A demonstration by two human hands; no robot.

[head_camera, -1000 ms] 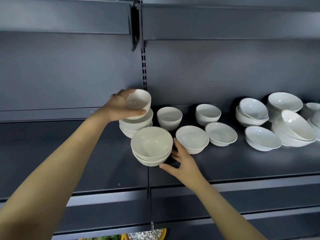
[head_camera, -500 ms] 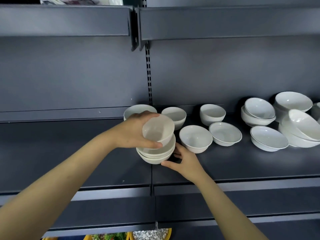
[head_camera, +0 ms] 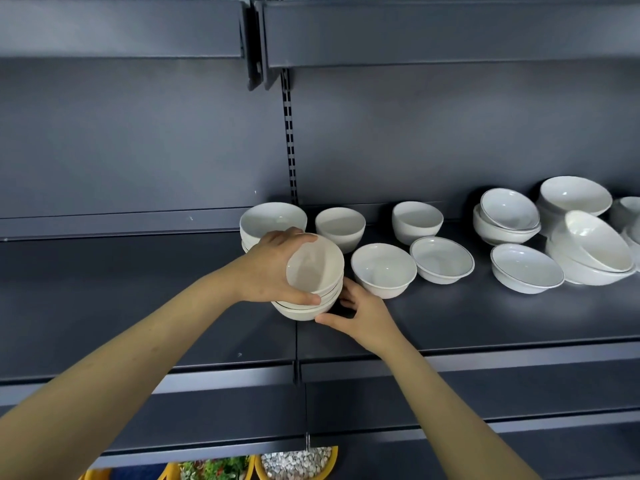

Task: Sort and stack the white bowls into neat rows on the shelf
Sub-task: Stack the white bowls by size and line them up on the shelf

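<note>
**Step in hand: seat small bowl on front stack.**

1. Status. L hand (head_camera: 272, 273) grips the small bowl (head_camera: 313, 268), thumb on the near wall, fingers over the far rim. The bowl is tilted, mouth toward me, w/ its base inside the top of the front stack (head_camera: 301, 309). That stack stands toward the front of the shelf (head_camera: 485, 327), just ahead of the rear stack (head_camera: 272, 220). R hand (head_camera: 365, 315) holds nothing. Its fingers and thumb lie relaxed against the stack's right side, low down.

2. Procedure (my judgement). Roll L wrist till the rim is level, then lower. Do not drop, as ceramic on ceramic chips. Brace R hand against the stack so it can't slide right into the loose bowl (head_camera: 382, 270) just beside it. Release thumb last.

3. Check. The small bowl looks narrower & deeper than the dark-rimmed ones under it, so it may sit loose. Ctr it. If fit is poor, it prob. belongs w/ the deep bowls (head_camera: 341, 226) at the back.

4. Caution. Nudge the stack back from the shelf lip before adding more. The leaning pile (head_camera: 588, 251) at far right is not yet sorted.
</note>
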